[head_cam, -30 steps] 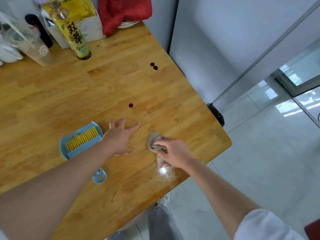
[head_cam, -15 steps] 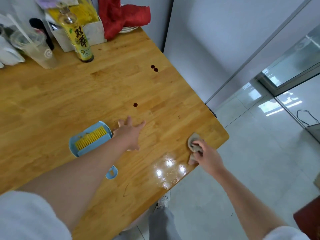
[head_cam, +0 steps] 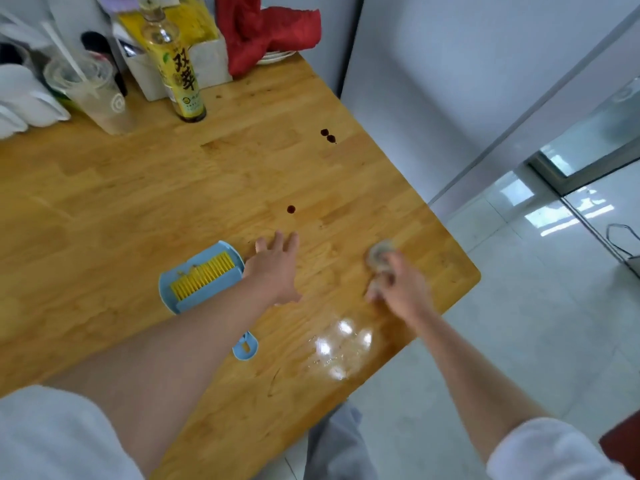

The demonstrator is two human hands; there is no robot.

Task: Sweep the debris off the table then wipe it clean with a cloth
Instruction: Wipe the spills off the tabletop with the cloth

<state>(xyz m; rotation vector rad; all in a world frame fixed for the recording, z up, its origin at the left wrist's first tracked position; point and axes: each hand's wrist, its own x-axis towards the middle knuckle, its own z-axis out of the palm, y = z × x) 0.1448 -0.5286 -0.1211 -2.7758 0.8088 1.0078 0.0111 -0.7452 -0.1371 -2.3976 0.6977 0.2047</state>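
Nearest the camera, a wet, shiny patch (head_cam: 341,348) glistened on the light wooden table (head_cam: 138,209), and the left forearm crossed over a pale blue dustpan with a yellow-bristled brush (head_cam: 201,277), hiding its handle apart from the end loop. The left hand (head_cam: 275,268) lay flat and empty on the wood with fingers spread, while the right hand (head_cam: 398,289), blurred, clenched a small crumpled grey cloth (head_cam: 379,252) pressed to the table near its right edge. Beyond them sat three dark red spots (head_cam: 291,209), then a yellow-labelled bottle (head_cam: 176,64), a clear plastic cup (head_cam: 93,95) and a red cloth (head_cam: 270,27), cut off by the top edge.
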